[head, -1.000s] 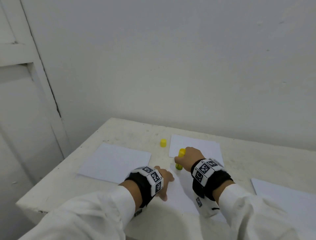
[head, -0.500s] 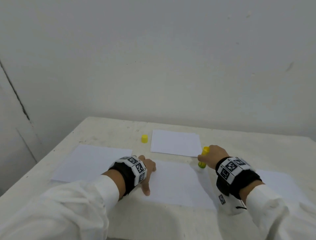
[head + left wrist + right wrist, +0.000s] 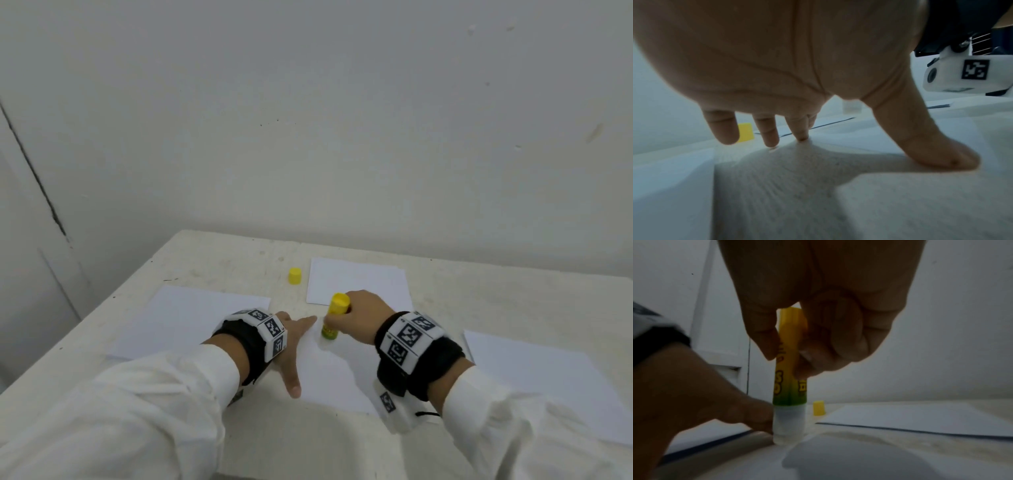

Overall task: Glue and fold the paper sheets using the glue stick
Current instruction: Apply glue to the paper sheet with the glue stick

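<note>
My right hand (image 3: pixel 356 317) grips a yellow and green glue stick (image 3: pixel 334 317) held upright, tip down. Its clear glue end (image 3: pixel 788 425) touches the far left corner of the white sheet (image 3: pixel 337 373) in front of me. My left hand (image 3: pixel 291 346) lies flat on that sheet's left edge, fingers spread, the thumb (image 3: pixel 937 142) pressing down. In the right wrist view a left fingertip sits right beside the glue stick (image 3: pixel 790 369). The yellow cap (image 3: pixel 294 275) stands apart on the table, farther back.
Further white sheets lie around: one to the left (image 3: pixel 185 318), a smaller one behind (image 3: pixel 359 279), one to the right (image 3: pixel 534 377). The white table (image 3: pixel 222 260) meets a plain wall at the back; its left edge runs near a door frame.
The glue stick in my right hand has swung from the sheet's far right corner back to its far left corner, next to my left hand. The left hand stays pressed on the sheet.
</note>
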### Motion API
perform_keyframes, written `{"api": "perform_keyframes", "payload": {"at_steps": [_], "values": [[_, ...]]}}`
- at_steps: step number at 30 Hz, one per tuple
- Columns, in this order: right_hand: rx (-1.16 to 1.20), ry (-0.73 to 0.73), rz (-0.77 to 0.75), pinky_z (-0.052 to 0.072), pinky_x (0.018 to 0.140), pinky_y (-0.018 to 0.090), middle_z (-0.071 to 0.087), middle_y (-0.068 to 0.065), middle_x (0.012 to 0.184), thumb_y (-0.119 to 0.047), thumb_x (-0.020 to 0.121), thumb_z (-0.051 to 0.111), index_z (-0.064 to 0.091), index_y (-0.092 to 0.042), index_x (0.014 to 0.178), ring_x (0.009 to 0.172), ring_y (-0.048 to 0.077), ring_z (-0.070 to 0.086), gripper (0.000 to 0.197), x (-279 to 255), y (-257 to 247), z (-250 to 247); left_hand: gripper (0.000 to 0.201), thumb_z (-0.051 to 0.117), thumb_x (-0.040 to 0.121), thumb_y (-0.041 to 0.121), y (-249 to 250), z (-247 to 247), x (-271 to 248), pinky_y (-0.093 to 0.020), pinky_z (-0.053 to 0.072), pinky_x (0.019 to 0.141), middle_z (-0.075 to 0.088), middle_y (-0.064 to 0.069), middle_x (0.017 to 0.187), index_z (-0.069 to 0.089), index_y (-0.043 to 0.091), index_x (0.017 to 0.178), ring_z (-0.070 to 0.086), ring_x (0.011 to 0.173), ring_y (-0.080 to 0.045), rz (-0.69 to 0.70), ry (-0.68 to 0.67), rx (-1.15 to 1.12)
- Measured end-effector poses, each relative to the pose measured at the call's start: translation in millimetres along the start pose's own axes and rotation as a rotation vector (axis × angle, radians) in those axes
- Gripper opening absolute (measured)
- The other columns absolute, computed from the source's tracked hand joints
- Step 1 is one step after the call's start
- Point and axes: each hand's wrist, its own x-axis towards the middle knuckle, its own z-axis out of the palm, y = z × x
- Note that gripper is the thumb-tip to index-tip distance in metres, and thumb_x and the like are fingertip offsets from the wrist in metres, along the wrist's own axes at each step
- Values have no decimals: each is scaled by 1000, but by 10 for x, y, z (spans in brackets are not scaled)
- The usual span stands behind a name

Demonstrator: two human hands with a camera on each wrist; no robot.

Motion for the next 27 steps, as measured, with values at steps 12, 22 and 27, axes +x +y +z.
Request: {"api": "perform_keyframes", "payload": {"at_steps": [12,22,27], "values": [[-48,-119,-141,38,57,25,50,-5,66,-25,79,61,48,-19,62,62,11,46,23,-167,-175,282,141,66,7,89,-16,34,183,-59,37,102,28,-3,148,18,54,135,35,133,-38,-4,-39,98],[-73,-150,-129,41,61,27,51,-4,70,-28,78,65,47,-18,63,67,13,49,25,-463,-45,205,127,79,71,50,95,3,-4,-43,14,116,-10,-1,160,-15,21,151,-1,147,-28,75,-21,160],[-63,-141,-57,41,62,28,51,-5,69,-28,76,67,46,-19,62,66,13,48,26,-647,291,42,139,81,57,63,88,15,119,-54,14,117,-13,6,160,-14,24,151,-4,147,-27,53,-26,228]]}}
